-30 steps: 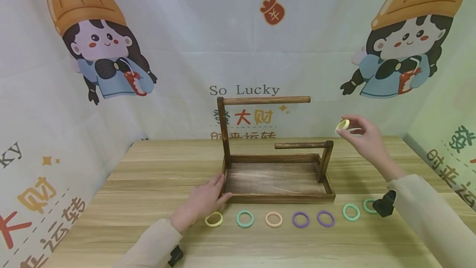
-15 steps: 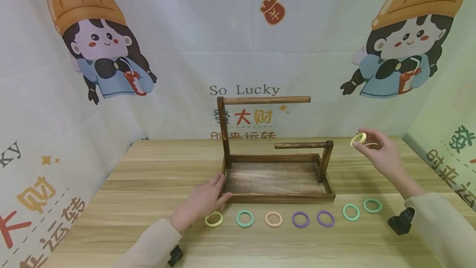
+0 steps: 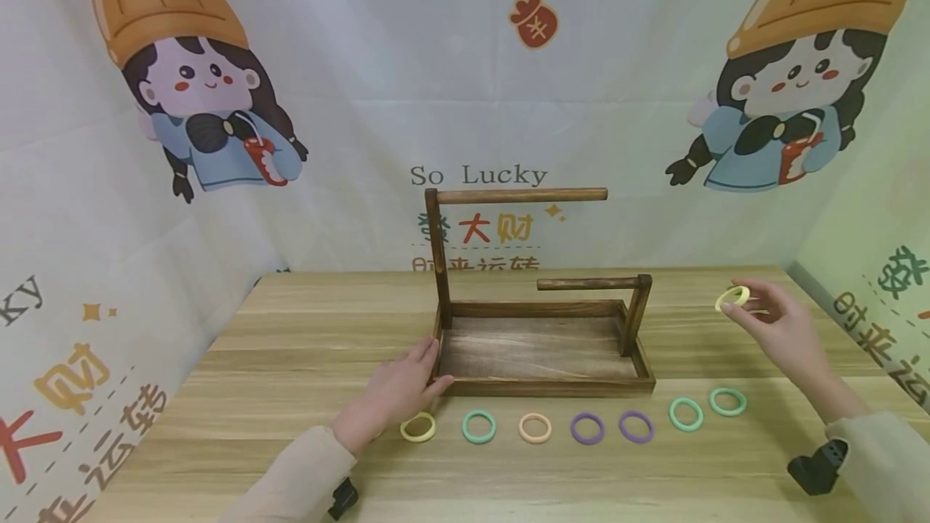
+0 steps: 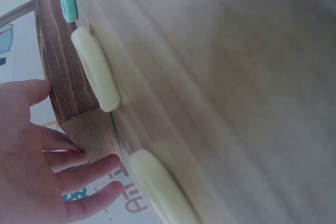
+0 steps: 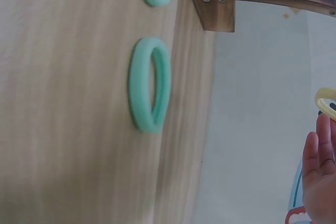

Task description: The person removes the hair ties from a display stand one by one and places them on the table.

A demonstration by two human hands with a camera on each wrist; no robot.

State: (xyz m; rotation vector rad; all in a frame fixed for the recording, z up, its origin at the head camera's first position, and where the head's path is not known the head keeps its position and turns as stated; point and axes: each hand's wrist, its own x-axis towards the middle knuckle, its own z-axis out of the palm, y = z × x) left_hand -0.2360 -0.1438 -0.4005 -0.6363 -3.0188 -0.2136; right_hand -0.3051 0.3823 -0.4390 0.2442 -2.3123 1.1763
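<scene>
My left hand [image 3: 392, 394] lies against the left end of a brown wooden tray stand [image 3: 538, 345], its fingers extended in the left wrist view. Two horizontal bars rise over the tray: a tall bar [image 3: 519, 196] and a low bar [image 3: 588, 284]. Off to the right, my right hand [image 3: 788, 337] pinches a pale yellow ring [image 3: 744, 294] above the table. A yellow ring [image 3: 419, 441] lies by my left wrist. Another yellow ring [image 4: 163, 190] shows beyond it in the left wrist view; my left arm hides it from the head camera.
In front of the tray, a row on the wooden table [image 3: 312, 313] continues with a green ring [image 3: 479, 441], an orange ring [image 3: 535, 441], two purple rings [image 3: 588, 441] and two more green rings [image 3: 686, 429]. Printed cloth [image 3: 363, 127] stands behind and at both sides.
My right hand has moved right and down, away from the low bar, with the yellow ring still pinched. The rightmost green ring is now fully visible. My left hand has stayed in place.
</scene>
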